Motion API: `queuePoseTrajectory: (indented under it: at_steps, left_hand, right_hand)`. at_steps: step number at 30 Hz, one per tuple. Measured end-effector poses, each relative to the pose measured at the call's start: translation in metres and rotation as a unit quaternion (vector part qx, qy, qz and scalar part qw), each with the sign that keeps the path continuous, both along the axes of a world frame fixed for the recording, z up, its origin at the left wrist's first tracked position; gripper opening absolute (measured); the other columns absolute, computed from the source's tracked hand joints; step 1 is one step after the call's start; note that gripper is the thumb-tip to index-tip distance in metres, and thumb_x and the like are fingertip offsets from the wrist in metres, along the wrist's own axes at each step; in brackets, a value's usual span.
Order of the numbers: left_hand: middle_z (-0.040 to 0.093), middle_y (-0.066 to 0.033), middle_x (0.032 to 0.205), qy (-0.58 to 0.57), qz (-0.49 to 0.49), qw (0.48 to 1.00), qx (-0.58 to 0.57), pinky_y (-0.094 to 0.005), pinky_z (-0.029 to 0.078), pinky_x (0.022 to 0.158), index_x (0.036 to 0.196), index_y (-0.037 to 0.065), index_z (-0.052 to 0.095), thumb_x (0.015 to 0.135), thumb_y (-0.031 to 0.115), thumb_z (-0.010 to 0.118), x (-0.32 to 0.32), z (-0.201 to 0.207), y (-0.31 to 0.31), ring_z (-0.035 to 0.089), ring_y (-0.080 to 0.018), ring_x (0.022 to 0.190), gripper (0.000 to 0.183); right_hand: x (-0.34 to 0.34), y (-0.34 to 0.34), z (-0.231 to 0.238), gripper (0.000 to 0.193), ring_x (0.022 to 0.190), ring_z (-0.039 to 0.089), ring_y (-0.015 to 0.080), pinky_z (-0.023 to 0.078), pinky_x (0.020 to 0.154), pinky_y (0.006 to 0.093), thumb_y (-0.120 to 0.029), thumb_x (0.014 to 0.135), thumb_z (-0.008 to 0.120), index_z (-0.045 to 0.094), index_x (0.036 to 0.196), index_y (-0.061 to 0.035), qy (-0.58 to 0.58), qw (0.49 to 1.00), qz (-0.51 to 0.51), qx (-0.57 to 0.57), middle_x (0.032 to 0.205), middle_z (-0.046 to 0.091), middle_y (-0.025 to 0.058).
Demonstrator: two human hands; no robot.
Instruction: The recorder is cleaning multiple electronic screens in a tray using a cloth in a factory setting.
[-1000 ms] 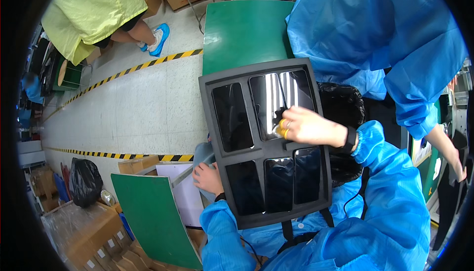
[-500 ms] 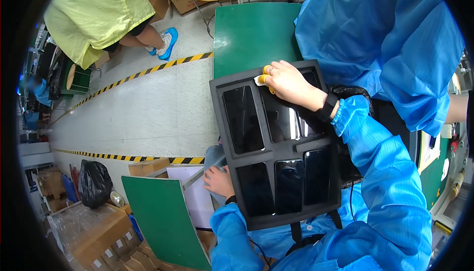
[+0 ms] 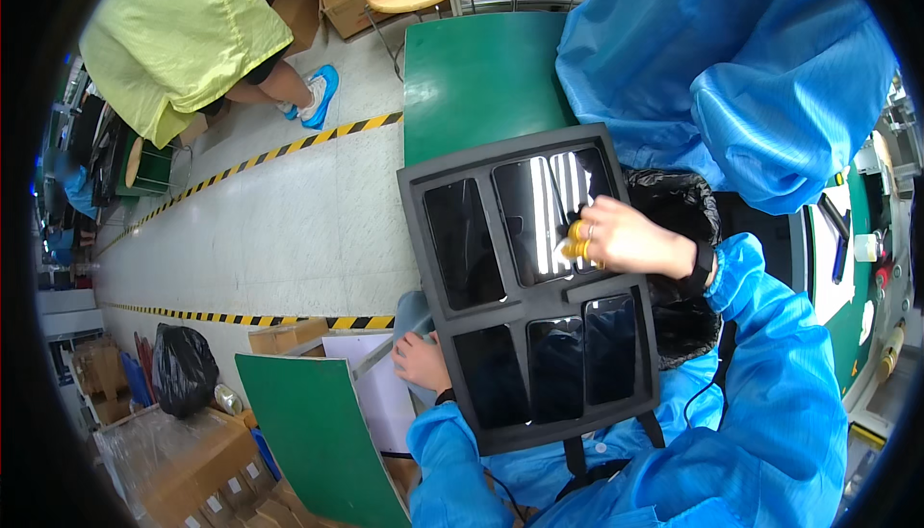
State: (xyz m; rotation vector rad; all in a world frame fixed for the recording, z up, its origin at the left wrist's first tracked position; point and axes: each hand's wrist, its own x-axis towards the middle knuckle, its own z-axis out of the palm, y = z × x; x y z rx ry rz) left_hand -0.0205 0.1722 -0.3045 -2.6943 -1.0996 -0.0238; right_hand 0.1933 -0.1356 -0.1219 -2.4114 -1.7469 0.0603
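Observation:
A black foam tray (image 3: pixel 412 203) lies before me, slightly tilted, with several dark glossy phones (image 3: pixel 466 244) lying face up in its cut-outs. Over the upper right phones is my right hand (image 3: pixel 626 239), yellow finger cots on its fingertips. Those fingers are pinched on a small white wipe (image 3: pixel 564 251), blurred and partly hidden, at the glass of a phone (image 3: pixel 531 225) that reflects ceiling lights. My left hand (image 3: pixel 422 362) rests at the tray's left side, fingers apart and nothing seen in them; its thumb side is partly hidden by the tray.
A green table (image 3: pixel 481 76) stands beyond the tray; a green board (image 3: pixel 322 432) is at lower left. A person in blue (image 3: pixel 654 56) sits at upper right, another in yellow (image 3: pixel 183 37) stands far left. A black-bag-lined bin (image 3: pixel 688 331) is right of the tray.
My right hand has moved down and to the right with the white wipe, from the tray's top edge to the upper right phones. My left hand stays beside the tray.

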Motion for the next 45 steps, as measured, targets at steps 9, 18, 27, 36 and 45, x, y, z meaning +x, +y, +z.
queuePoseTrajectory:
  at_steps: [9,18,27,36,45]
  left_hand:
    - [0.056,-0.0030,0.098,0.022,0.001,0.999,0.025,-0.0462,0.043,0.086,0.089,0.014,0.056,0.074,0.036,0.068,0.003,-0.006,-0.004,0.052,-0.0244,0.109,0.029]
    - [0.055,-0.0005,0.096,0.025,-0.007,0.999,0.047,-0.0444,0.044,0.085,0.088,0.018,0.056,0.080,0.032,0.062,0.001,-0.009,0.001,0.053,-0.0223,0.106,0.018]
    - [0.054,0.0000,0.092,0.018,-0.025,0.995,0.100,-0.0416,0.043,0.081,0.085,0.018,0.054,0.083,0.027,0.054,0.006,-0.008,-0.003,0.054,-0.0214,0.103,0.009]
    - [0.054,-0.0008,0.090,0.014,-0.044,0.992,0.114,-0.0388,0.044,0.078,0.084,0.018,0.053,0.084,0.027,0.054,0.002,-0.013,-0.001,0.055,-0.0211,0.100,0.009]
    - [0.055,-0.0006,0.090,-0.006,-0.042,0.992,0.117,-0.0388,0.044,0.077,0.084,0.016,0.054,0.084,0.027,0.055,0.002,-0.022,0.005,0.056,-0.0208,0.099,0.010]
  right_hand:
    - [0.070,-0.006,-0.027,0.033,0.086,0.056,0.0297,0.044,0.076,0.0399,0.000,0.067,0.063,0.066,0.099,-0.0058,0.017,0.978,-0.168,0.125,0.089,0.058,0.0109]
    - [0.020,-0.024,0.005,0.011,0.078,0.051,0.0202,0.039,0.074,0.0341,-0.018,0.065,0.063,0.064,0.070,-0.0088,-0.009,1.000,0.030,0.000,0.079,0.055,0.0031]
    - [0.048,-0.007,-0.020,0.011,0.086,0.053,0.0216,0.040,0.077,0.0344,-0.018,0.071,0.062,0.065,0.077,-0.0085,-0.070,0.994,-0.076,0.041,0.084,0.056,0.0045]
    - [0.041,-0.034,-0.017,0.034,0.083,0.051,0.0238,0.040,0.081,0.0371,-0.013,0.069,0.063,0.064,0.102,-0.0065,-0.067,0.992,-0.088,0.063,0.085,0.056,0.0049]
    - [0.029,-0.016,-0.019,0.027,0.083,0.051,0.0272,0.039,0.077,0.0363,-0.008,0.069,0.060,0.064,0.095,-0.0009,-0.113,0.957,-0.263,0.052,0.082,0.055,0.0095]
